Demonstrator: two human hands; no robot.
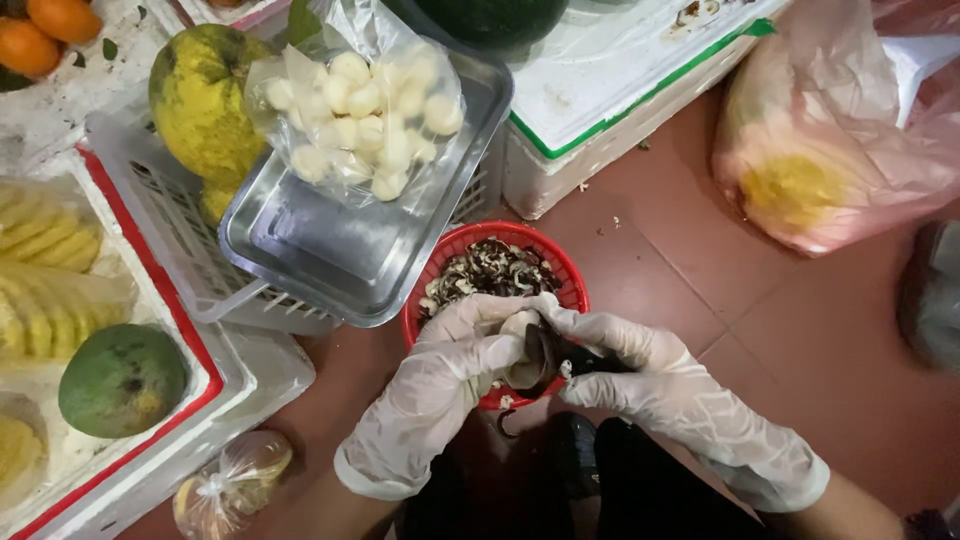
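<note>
Both hands wear thin clear gloves and meet over the near rim of a red plastic basket [560, 262]. The left hand [455, 370] is curled around a small pale seed with a dark brown skin [532, 352], its fingers closed on it from the left. The right hand [640, 365] pinches the dark skin from the other side; it may also be holding a small blade, but the fingers cover that spot and I cannot tell. Most of the seed is hidden between the 2 gloves.

The basket holds a heap of brown and white peelings [487, 270]; its near part is covered by the hands. Just behind it, a steel tray [330, 255] overhangs a white slotted crate [175, 235] and carries a clear bag of peeled pale seeds [365, 115]. A large yellow-green fruit [200, 100] lies in the crate, partly behind the bag.

At left, a white foam box with a red edge [205, 370] holds a green mango [122, 380] and wrapped yellow pineapple pieces [45, 270], cut off by the frame. A small knotted bag [232, 480] lies on the floor below it. Another foam box with a green band [620, 100] stands at the top, and a pink bag [830, 150] sits at right, its contents blurred.

Open red tile floor [740, 290] lies to the right of the basket; the left side is crowded.
</note>
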